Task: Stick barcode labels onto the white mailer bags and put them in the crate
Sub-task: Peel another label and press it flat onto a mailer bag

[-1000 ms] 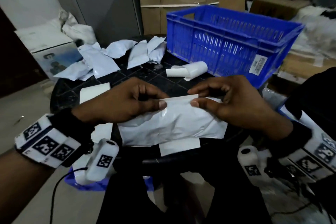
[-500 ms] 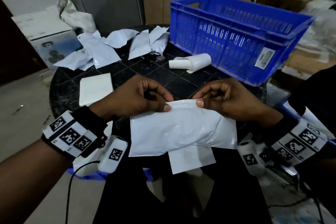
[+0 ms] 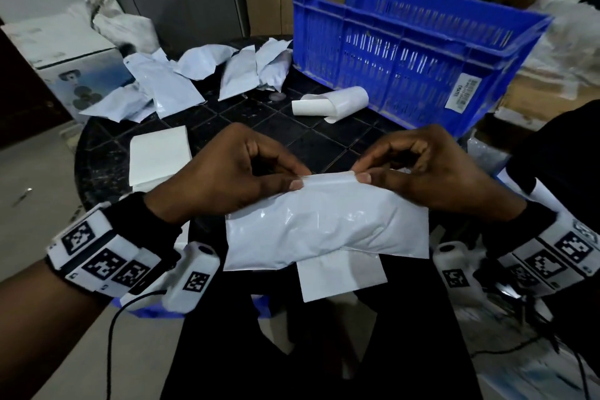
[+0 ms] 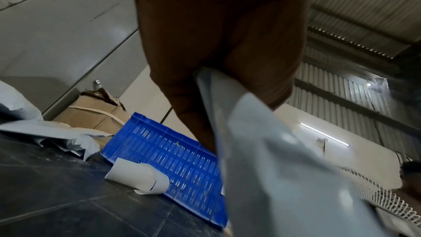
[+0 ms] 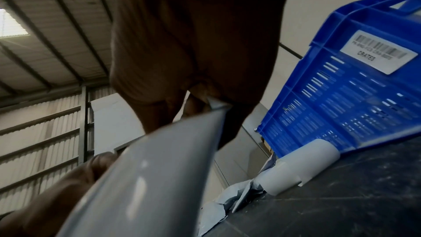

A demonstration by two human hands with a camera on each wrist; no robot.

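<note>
Loose sheet [image 3: 341, 273]: white, pokes out under the near edge of the held bag.
Mailer bag [image 3: 324, 224]: white, held above the near bench edge.
Left hand [image 3: 224, 178]: grip pinches the bag's top edge, thumb over curled fingers.
Right hand [image 3: 428, 169]: grip pinches the same edge, just beside the left.
Bench [image 3: 227, 117]: dark, tiled.
Label roll [image 3: 331, 102]: curled, beside the crate.
Crate [image 3: 415, 52]: blue, far right.
Spare bags [image 3: 168, 88]: heaped far left.

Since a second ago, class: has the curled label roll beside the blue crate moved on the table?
No. The label roll lies against the blue crate wall as before; only the camera shifted.
</note>
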